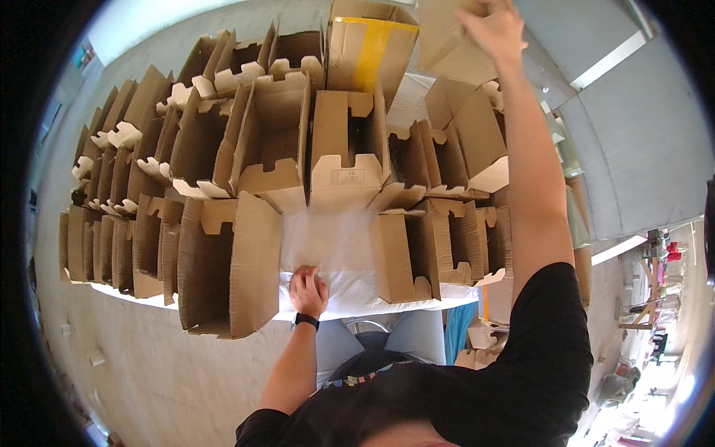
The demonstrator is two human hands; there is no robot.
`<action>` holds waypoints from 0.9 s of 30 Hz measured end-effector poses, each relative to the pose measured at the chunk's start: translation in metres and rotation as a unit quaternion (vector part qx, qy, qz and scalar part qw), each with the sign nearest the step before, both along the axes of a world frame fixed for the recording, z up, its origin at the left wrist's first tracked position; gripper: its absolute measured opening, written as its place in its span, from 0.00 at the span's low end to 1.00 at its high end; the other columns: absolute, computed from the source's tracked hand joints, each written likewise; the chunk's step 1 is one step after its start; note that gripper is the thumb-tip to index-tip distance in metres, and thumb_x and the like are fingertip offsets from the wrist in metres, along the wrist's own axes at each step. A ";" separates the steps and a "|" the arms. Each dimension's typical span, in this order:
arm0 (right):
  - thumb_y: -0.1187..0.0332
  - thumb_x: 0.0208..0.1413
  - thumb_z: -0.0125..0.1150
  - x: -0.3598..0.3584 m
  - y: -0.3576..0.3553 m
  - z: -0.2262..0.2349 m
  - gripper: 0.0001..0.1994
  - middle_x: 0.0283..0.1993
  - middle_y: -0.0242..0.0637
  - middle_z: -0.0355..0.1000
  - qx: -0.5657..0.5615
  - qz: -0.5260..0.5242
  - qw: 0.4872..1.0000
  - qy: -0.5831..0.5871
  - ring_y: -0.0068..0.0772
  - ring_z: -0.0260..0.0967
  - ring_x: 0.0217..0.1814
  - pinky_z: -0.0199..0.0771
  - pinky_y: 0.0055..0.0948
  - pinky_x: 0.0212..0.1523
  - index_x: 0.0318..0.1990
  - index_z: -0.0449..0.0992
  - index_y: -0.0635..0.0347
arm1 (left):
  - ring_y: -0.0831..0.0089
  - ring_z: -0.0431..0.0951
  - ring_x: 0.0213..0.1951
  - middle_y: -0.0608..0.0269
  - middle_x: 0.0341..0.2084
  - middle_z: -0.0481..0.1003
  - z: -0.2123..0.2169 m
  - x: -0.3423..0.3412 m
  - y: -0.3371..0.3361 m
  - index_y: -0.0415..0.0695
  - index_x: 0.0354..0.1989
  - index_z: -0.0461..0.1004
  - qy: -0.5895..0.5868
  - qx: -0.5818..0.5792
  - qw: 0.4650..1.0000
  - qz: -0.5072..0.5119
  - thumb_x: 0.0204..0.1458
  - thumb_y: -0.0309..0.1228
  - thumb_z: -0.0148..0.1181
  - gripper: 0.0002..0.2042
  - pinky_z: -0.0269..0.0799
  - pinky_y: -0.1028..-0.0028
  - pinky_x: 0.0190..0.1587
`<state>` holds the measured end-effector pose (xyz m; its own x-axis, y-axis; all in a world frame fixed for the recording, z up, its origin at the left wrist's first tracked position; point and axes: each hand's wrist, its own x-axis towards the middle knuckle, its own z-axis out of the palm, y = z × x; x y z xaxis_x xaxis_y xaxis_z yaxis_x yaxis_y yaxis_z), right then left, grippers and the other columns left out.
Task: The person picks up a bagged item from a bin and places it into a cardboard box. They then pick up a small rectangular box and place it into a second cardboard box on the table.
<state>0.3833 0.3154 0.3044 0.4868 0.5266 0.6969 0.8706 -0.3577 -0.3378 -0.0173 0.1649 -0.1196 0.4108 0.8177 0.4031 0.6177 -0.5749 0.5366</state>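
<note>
My right hand (494, 31) reaches high and far, gripping the edge of a brown cardboard box (447, 37) at the top of the stack. My left hand (307, 289), with a dark band on the wrist, rests with fingers curled on the white table cover (335, 261) near its front edge, holding nothing. Around the bare white patch stand several folded, open cardboard boxes (346, 149) with notched flaps, stacked in rows and tiers.
A tall box with a yellow stripe (370, 48) stands at the back. More open boxes (223, 261) crowd the table's left side and right side (439, 246). Grey floor lies to the left; cardboard pieces (477, 339) lie by my right leg.
</note>
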 end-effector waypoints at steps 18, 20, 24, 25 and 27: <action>0.47 0.35 0.66 0.100 0.007 0.008 0.32 0.47 0.36 0.77 -0.047 0.012 0.999 0.023 0.34 0.74 0.49 0.70 0.29 0.53 0.50 0.78 0.52 | 0.54 0.70 0.45 0.56 0.45 0.70 -0.004 0.005 -0.001 0.50 0.47 0.69 0.001 0.003 1.000 0.006 0.45 0.30 0.55 0.18 0.67 0.57 0.46; 0.47 0.35 0.66 0.094 0.015 0.003 0.32 0.43 0.34 0.78 -0.093 0.021 0.995 0.026 0.31 0.73 0.48 0.70 0.29 0.50 0.50 0.78 0.54 | 0.54 0.70 0.46 0.56 0.45 0.70 -0.005 0.007 -0.001 0.50 0.47 0.69 0.002 0.000 1.000 0.005 0.45 0.30 0.55 0.18 0.67 0.56 0.46; 0.47 0.34 0.66 0.078 0.047 -0.019 0.31 0.42 0.33 0.78 -0.118 -0.001 0.991 0.061 0.30 0.73 0.48 0.70 0.32 0.50 0.49 0.78 0.52 | 0.53 0.70 0.46 0.56 0.45 0.70 -0.011 0.001 -0.001 0.49 0.47 0.69 0.008 0.001 1.000 0.006 0.45 0.30 0.54 0.17 0.66 0.56 0.47; 0.47 0.34 0.66 0.080 0.052 -0.025 0.31 0.43 0.33 0.78 -0.113 -0.002 0.991 0.075 0.30 0.73 0.48 0.70 0.33 0.51 0.49 0.78 0.52 | 0.53 0.70 0.46 0.56 0.45 0.70 -0.009 0.003 0.000 0.49 0.47 0.69 0.006 -0.001 1.000 0.002 0.45 0.30 0.54 0.18 0.66 0.56 0.47; 0.46 0.33 0.66 0.080 0.058 -0.036 0.30 0.47 0.30 0.76 -0.141 -0.027 0.984 0.108 0.35 0.68 0.56 0.59 0.52 0.56 0.48 0.79 0.46 | 0.54 0.70 0.46 0.56 0.45 0.70 -0.007 0.003 -0.001 0.49 0.47 0.69 0.005 0.000 1.000 0.005 0.45 0.30 0.54 0.18 0.66 0.56 0.47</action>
<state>0.4631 0.3734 0.2683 0.6405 0.6534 0.4036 0.7662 -0.5076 -0.3940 -0.0142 0.1637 -0.1263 0.4070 0.8212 0.4000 0.6279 -0.5696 0.5303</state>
